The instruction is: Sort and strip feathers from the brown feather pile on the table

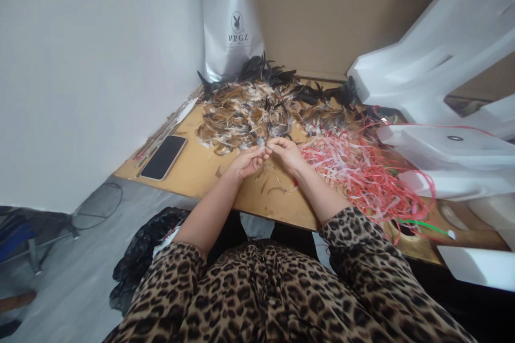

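Note:
My left hand (250, 162) and my right hand (285, 151) meet over the front edge of a feather pile (237, 112). Both have their fingers closed in a pinch, the fingertips almost touching. Between them shows a small pale, wispy bit that looks like a feather; its outline blurs into the pile behind. The feathers are brown, tan and white, with long black ones at the back. Loose feather scraps (276, 188) lie on the table (213, 174) below my hands. Right of my right forearm spreads a tangle of red and pink ribbon strips (362, 166).
A phone (164, 157) lies at the table's left side by the wall. Behind the feathers stands a silvery-white bag (231, 21). White moulded equipment (434, 69) rises at the right, near a green strip (426, 225). A black plastic bag (145, 246) sits on the floor.

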Tool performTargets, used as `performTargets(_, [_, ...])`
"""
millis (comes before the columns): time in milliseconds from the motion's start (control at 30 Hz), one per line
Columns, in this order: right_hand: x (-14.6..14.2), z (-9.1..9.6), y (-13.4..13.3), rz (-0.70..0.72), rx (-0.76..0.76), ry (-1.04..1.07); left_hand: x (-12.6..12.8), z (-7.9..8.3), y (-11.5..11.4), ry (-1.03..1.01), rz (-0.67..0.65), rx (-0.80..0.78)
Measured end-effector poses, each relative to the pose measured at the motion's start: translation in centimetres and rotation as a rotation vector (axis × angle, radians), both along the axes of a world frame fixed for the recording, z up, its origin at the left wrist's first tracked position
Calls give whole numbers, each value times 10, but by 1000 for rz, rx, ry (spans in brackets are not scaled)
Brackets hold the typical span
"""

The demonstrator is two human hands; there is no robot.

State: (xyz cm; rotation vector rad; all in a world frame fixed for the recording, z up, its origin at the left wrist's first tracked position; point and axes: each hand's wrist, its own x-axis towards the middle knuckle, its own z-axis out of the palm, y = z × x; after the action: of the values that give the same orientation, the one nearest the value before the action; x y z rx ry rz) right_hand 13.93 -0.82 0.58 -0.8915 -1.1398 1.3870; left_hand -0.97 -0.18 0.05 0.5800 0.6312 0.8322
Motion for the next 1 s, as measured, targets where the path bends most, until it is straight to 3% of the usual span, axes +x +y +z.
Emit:
performTargets(167, [-1, 1, -2, -1, 13, -32, 1, 1, 0, -18, 22, -15])
performTargets(333, [1, 1, -1, -28, -112, 67, 3, 0, 2, 14, 107, 60])
performTargets(500, [4, 4, -2, 13, -202, 80, 1, -2, 4, -91, 128, 23])
performTargets(767, [2, 1, -1, 78, -117, 114, 0, 0, 2, -85, 43, -45])
performTargets(1000, [6, 4, 1, -20, -109, 10, 4, -4, 3, 86, 102, 105])
